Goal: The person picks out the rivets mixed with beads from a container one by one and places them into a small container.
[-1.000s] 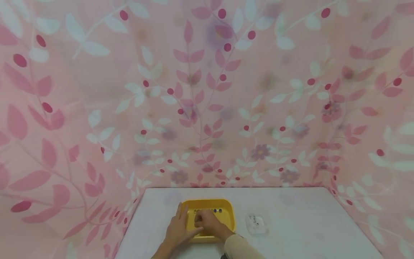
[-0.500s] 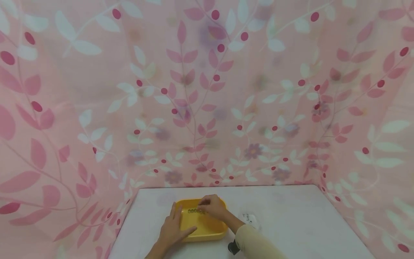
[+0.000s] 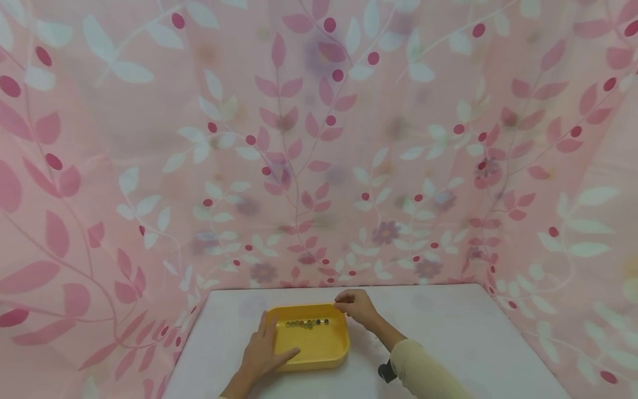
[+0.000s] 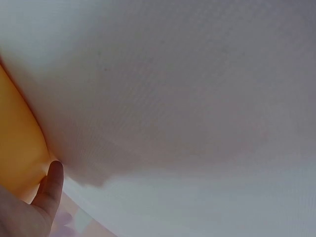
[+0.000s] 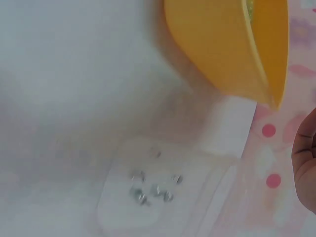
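A yellow tray (image 3: pixel 314 364) stands on the white table. Inside, toward its back wall, small glass marbles (image 3: pixel 299 323) lie in a row, two of them dark blue at the right end. My left hand (image 3: pixel 260 352) rests at the tray's left side with straight fingers, its thumb reaching over the front left part. The right hand (image 3: pixel 360 308) is at the back right corner, fingertips drawn together right at the rim; I cannot tell whether they pinch anything. In the right wrist view only part of that right hand (image 5: pixel 306 163) shows, at the right edge.
A clear plastic box (image 5: pixel 123 217) with several small glass marbles (image 5: pixel 158 190) sits on the table (image 3: pixel 448 343) right of the tray, largely hidden by my right forearm in the head view. Pink leaf-patterned cloth (image 3: pixel 319 138) hangs behind and at both sides.
My right hand has risen from inside the tray and moved back and right to its corner, uncovering the marble row. The left hand has stayed at the tray's left side.
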A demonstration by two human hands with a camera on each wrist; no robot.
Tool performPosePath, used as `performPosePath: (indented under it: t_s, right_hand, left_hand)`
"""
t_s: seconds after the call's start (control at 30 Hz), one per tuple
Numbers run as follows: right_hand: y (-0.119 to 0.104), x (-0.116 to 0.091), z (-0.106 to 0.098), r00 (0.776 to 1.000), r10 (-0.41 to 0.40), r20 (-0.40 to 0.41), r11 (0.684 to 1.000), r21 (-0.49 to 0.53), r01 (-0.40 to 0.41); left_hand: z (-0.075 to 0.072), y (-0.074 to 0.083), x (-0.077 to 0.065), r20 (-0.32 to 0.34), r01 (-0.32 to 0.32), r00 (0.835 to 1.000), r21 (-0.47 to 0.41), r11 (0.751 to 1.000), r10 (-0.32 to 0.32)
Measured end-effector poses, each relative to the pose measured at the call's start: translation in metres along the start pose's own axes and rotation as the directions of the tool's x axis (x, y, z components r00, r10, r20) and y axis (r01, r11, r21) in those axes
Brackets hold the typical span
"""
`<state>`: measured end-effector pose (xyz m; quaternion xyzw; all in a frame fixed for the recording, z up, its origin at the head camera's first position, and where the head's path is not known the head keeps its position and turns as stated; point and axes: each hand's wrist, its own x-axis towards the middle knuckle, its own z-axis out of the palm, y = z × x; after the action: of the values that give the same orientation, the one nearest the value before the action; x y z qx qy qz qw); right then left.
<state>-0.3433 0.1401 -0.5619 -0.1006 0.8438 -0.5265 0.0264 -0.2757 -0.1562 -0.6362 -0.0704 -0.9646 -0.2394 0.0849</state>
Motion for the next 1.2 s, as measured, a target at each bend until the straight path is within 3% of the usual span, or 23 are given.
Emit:
performPosePath:
  t_s: [0.63, 0.9, 1.2]
  right_hand:
    - [0.032, -0.028, -0.070, 0.990, 0.045, -0.134, 0.999, -0.005, -0.046]
    - [0.048, -0.046, -0.096, 0.989, 0.051, -0.138, 0.998, -0.017, -0.054]
    - [0.057, -0.060, -0.105, 0.978, 0.090, -0.188, 0.994, -0.043, -0.100]
  left_hand:
    - [0.000, -0.003, 0.001, 0.013, -0.009, 1.000, 0.009, 1.000, 0.009]
    - [0.001, -0.001, -0.001, 0.041, -0.001, 0.999, -0.011, 1.000, 0.002]
    - [-0.003, 0.002, -0.001, 0.035, 0.002, 0.999, 0.000, 1.000, -0.002]
